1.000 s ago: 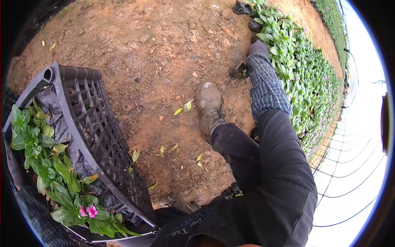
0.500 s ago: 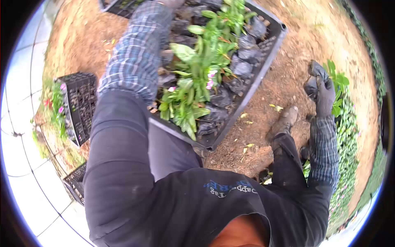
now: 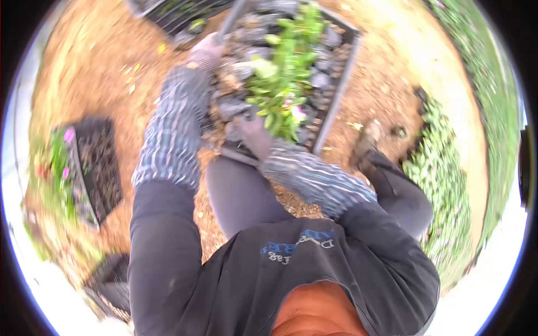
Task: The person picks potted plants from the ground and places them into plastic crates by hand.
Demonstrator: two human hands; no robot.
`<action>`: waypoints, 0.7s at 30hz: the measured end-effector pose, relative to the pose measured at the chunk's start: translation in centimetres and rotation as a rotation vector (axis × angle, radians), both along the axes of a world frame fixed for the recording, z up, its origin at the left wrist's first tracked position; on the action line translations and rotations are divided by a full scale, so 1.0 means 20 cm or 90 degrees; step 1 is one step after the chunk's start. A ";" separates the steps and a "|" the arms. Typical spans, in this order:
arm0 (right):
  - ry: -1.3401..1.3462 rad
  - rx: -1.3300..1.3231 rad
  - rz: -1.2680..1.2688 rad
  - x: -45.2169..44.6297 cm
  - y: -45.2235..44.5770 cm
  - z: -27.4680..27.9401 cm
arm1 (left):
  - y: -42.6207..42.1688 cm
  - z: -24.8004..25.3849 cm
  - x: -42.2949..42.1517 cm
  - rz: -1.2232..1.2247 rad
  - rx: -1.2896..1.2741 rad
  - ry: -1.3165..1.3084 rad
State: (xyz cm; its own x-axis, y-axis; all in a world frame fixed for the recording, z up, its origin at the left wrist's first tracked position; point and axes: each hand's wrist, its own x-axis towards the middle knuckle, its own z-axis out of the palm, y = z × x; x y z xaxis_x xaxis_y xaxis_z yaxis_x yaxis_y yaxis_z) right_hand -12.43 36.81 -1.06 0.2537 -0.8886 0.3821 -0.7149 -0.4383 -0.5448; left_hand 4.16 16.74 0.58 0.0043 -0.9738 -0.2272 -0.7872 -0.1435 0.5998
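A black plastic crate (image 3: 339,92) holds leafy seedlings (image 3: 286,84) with pink flowers and several black-bagged root balls (image 3: 232,106). My gloved left hand (image 3: 207,54) is closed on the crate's left rim. Inside the crate's near end, my gloved right hand (image 3: 256,133) reaches among the black bags and touches them. Its fingers are blurred and partly hidden, so I cannot make out whether it grips one.
Another dark crate (image 3: 179,19) stands at the upper left. A tipped crate (image 3: 98,168) with flowers beside it lies at the left. A leafy planted bed (image 3: 443,179) runs down the right, near my boot (image 3: 367,140).
My right hand has moved from beside the right-hand bed, where it held a bagged seedling, left into the crate. My left hand now shows at the crate's rim; the view has shifted.
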 end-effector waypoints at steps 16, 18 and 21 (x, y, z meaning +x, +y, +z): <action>-0.143 0.648 -0.093 -1.37 -0.53 0.76 | -0.02 0.02 0.03 0.063 0.030 -0.129; -0.300 0.486 -0.355 -1.84 -0.47 0.46 | -0.09 -0.10 0.12 0.081 0.057 -0.080; -0.096 0.429 -0.772 -2.41 -0.15 0.01 | -0.04 -0.01 0.10 0.098 0.080 -0.039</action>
State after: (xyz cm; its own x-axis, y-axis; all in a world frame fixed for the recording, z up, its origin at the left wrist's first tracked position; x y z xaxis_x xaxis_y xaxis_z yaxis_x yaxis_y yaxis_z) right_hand -60.68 33.79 -0.96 -0.8019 -0.5438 -0.2474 -0.3722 0.7786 -0.5052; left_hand 6.09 15.99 0.37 0.1681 -0.9246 -0.3417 -0.7849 -0.3353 0.5210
